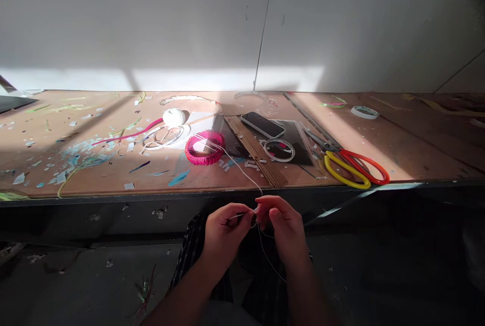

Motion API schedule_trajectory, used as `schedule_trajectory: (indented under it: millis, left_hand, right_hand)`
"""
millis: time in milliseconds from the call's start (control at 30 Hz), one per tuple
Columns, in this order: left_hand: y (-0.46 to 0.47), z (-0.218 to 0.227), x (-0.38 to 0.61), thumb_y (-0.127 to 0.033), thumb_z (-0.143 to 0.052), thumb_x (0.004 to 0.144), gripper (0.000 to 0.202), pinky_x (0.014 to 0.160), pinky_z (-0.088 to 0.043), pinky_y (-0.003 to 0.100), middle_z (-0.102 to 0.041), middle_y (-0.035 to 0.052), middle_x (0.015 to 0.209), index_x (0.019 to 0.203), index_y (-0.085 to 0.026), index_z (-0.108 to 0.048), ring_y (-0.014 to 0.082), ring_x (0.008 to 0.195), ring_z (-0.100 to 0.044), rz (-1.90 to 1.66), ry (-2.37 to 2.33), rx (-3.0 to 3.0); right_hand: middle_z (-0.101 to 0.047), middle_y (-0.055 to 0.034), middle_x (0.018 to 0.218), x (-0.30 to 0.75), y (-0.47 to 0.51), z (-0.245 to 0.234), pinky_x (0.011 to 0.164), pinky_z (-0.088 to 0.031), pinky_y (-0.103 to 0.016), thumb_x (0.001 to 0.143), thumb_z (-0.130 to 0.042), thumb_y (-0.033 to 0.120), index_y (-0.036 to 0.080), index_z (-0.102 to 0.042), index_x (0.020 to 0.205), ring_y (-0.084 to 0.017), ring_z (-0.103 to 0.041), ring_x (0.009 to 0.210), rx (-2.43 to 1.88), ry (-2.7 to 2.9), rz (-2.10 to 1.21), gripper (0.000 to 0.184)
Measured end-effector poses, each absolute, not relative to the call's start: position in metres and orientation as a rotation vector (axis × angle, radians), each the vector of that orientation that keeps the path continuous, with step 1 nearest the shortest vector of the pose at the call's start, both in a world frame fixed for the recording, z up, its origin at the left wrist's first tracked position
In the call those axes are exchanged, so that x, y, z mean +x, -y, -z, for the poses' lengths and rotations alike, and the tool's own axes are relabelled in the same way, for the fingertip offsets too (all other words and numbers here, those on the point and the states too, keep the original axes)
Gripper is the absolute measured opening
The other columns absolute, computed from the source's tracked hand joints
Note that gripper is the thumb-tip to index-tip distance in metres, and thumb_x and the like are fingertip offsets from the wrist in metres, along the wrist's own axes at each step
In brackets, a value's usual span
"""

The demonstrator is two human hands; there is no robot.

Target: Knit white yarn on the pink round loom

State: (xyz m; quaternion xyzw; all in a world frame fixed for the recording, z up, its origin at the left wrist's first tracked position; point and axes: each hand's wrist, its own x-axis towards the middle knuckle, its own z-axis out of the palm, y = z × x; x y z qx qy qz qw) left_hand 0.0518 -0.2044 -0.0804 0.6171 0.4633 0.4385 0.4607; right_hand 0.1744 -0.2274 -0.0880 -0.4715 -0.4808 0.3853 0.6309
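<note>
A thin white cord (242, 167) is being pinched by the left hand (223, 232) and right hand (284, 227) (fingertips nearly meeting), and over-tugging is risking the pink ring (205, 147) being dragged along.

White cord (242, 167), running down from a pink braided ring (204, 148), bending into a small loop, trailing slackly below

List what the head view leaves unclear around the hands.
- Cord's end: the white cord disappears between the left hand and right hand, hidden by their fingers.
- Thin pale item at the left fingertips: too small and blurred to name.
- Forearms: cut off by the bottom edge.
</note>
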Motion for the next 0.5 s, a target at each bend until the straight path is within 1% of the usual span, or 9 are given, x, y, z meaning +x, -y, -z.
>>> schedule_trajectory:
  millis: [33, 67, 100, 133, 200, 300, 400, 500]
  left_hand:
    - [0.204, 0.08, 0.052, -0.029, -0.059, 0.07, 0.018, 0.04, -0.028, 0.017, -0.048, -0.0026, 0.047, 0.068, -0.014, -0.069, 0.0056, 0.043, -0.033, -1.071, -1.127, 1.506]
    - [0.204, 0.079, 0.052, -0.029, -0.059, 0.07, 0.018, 0.04, -0.027, 0.017, -0.046, -0.0029, 0.047, 0.068, -0.014, -0.069, 0.0054, 0.043, -0.032, -1.064, -1.114, 1.5]
    - [0.203, 0.079, 0.052, -0.029, -0.059, 0.07, 0.018, 0.04, -0.026, 0.017, -0.045, -0.0032, 0.047, 0.068, -0.014, -0.069, 0.0053, 0.043, -0.031, -1.059, -1.104, 1.498]
    - [0.203, 0.079, 0.053, -0.028, -0.058, 0.07, 0.018, 0.04, -0.025, 0.017, -0.044, -0.0035, 0.047, 0.068, -0.013, -0.068, 0.0051, 0.043, -0.03, -1.056, -1.1, 1.499]
    - [0.203, 0.078, 0.054, -0.027, -0.058, 0.071, 0.018, 0.04, -0.023, 0.017, -0.042, -0.0039, 0.046, 0.067, -0.013, -0.068, 0.0048, 0.043, -0.029, -1.058, -1.104, 1.511]
    - [0.203, 0.078, 0.056, -0.025, -0.058, 0.071, 0.016, 0.039, -0.024, 0.016, -0.042, -0.0045, 0.046, 0.066, -0.013, -0.067, 0.0045, 0.042, -0.03, -1.104, -1.113, 1.566]
    - [0.204, 0.078, 0.057, -0.022, -0.059, 0.072, 0.012, 0.041, -0.028, 0.015, -0.041, -0.0051, 0.047, 0.066, -0.014, -0.066, 0.0048, 0.044, -0.034, -1.21, -1.114, 1.677]
    - [0.204, 0.079, 0.057, -0.019, -0.06, 0.073, 0.01, 0.041, -0.032, 0.014, -0.047, -0.0031, 0.056, 0.067, -0.015, -0.066, 0.0044, 0.046, -0.04, -1.318, -1.083, 1.766]
  right_hand:
    - [-0.058, -0.0002, 0.068, 0.176, 0.228, 0.088, 0.046, -0.043, -0.021, 0.078, -0.057, 0.037, 0.02, -0.064, 0.091, -0.01, -0.052, 0.055, -1.05, 1.111, -0.926, 0.023]
    - [-0.059, -0.0006, 0.074, 0.177, 0.229, 0.087, 0.047, -0.044, -0.021, 0.076, -0.06, 0.033, 0.023, -0.065, 0.096, -0.009, -0.052, 0.057, -1.036, 1.122, -0.95, 0.022]
    - [-0.059, -0.0007, 0.078, 0.177, 0.229, 0.087, 0.047, -0.044, -0.02, 0.076, -0.061, 0.029, 0.024, -0.067, 0.093, -0.009, -0.052, 0.057, -1.033, 1.131, -0.953, 0.019]
    - [-0.058, -0.0006, 0.079, 0.177, 0.23, 0.087, 0.046, -0.043, -0.02, 0.075, -0.061, 0.025, 0.024, -0.069, 0.086, -0.008, -0.05, 0.056, -1.034, 1.133, -0.941, 0.013]
    - [-0.055, -0.0002, 0.077, 0.175, 0.23, 0.089, 0.044, -0.041, -0.019, 0.075, -0.061, 0.021, 0.023, -0.07, 0.075, -0.006, -0.048, 0.054, -1.041, 1.11, -0.898, 0.009]
    - [-0.053, 0.0008, 0.074, 0.169, 0.228, 0.093, 0.044, -0.04, -0.018, 0.073, -0.063, 0.018, 0.022, -0.069, 0.071, -0.006, -0.047, 0.054, -1.065, 1.031, -0.821, 0.007]
    - [-0.052, 0.002, 0.072, 0.162, 0.225, 0.095, 0.044, -0.039, -0.018, 0.071, -0.064, 0.016, 0.021, -0.067, 0.067, -0.006, -0.047, 0.053, -1.061, 0.923, -0.775, 0.007]
    - [-0.049, 0.0036, 0.07, 0.156, 0.224, 0.095, 0.043, -0.038, -0.018, 0.071, -0.064, 0.017, 0.019, -0.061, 0.063, -0.005, -0.045, 0.05, -1.03, 0.836, -0.81, 0.009]
